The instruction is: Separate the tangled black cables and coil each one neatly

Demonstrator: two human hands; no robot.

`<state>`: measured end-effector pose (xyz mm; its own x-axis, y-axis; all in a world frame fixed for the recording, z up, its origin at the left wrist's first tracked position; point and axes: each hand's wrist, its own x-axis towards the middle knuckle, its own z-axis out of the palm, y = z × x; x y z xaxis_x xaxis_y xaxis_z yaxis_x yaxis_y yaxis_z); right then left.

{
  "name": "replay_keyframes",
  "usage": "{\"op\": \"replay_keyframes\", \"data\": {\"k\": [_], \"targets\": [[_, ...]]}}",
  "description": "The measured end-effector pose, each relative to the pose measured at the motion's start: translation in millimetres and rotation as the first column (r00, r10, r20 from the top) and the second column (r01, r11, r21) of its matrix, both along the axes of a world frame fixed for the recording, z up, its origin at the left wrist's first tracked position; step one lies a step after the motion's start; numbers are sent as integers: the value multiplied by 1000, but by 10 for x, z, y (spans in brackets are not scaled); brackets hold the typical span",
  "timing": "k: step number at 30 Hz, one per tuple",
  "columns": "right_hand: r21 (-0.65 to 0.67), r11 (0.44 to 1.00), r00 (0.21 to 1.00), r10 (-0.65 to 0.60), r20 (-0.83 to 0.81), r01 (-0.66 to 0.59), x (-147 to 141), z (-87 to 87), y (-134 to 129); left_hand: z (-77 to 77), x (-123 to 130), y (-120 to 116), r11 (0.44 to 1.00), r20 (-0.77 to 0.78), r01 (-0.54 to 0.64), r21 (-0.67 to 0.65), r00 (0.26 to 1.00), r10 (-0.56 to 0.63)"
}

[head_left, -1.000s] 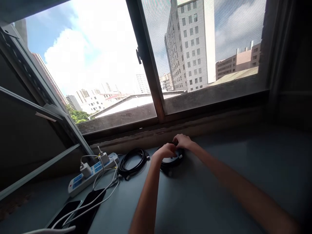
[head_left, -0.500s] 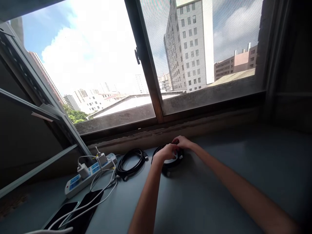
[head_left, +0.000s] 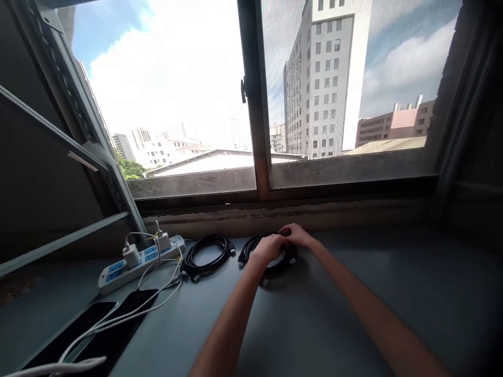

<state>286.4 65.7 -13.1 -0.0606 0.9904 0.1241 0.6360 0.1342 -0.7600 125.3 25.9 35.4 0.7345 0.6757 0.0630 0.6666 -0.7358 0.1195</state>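
Note:
A coiled black cable (head_left: 280, 269) lies on the grey-blue tabletop (head_left: 314, 324) near the window, its light-tipped connectors showing at the edges of the ring. My left hand (head_left: 271, 246) reaches over the coil with its fingers curled round the cable's far right part. Close beside it, my right hand (head_left: 295, 234) pinches the same coil at its far side. The fingertips of both hands are partly hidden. To the left, a second black cable coil (head_left: 208, 257) rests flat, apart from my hands.
A white power strip (head_left: 137, 268) with plugged-in white chargers (head_left: 131, 256) stands at the left. White cords (head_left: 129, 314) run from there over two dark phone-like slabs (head_left: 74, 330). Behind the table are a low ledge (head_left: 220, 222) and a sliding window (head_left: 251, 104); a metal frame (head_left: 106, 157) rises at left.
The view has turned slightly, so the window appears straighter. Both hands stay at the same cable coil, and connectors at its left side now show.

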Motion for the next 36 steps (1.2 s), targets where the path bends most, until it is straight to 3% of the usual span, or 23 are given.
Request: {"op": "replay_keyframes", "data": {"k": [8, 15, 21, 27, 32, 36], "targets": [[59, 997, 997, 46, -66, -43, -94, -21, -23, 158, -29, -72, 999, 41, -32, -27, 999, 33], [127, 989, 996, -70, -47, 76, -214, -73, -44, 165, 54, -93, 997, 111, -41, -63, 993, 47], [164, 979, 992, -115, -52, 122, -314, -91, -71, 208, -52, 68, 978, 204, -208, -25, 956, 208], [222, 967, 991, -110, -73, 124, -384, -129, -67, -117, -360, 287, 888, 114, -459, -17, 882, 458], [220, 966, 989, -121, -88, 138, -364, -187, -54, -426, -461, 424, 883, 119, -468, -39, 875, 469], [201, 967, 984, -131, -124, 155, -342, -250, -30, -513, -460, 471, 899, 162, -437, -38, 885, 437]]}}
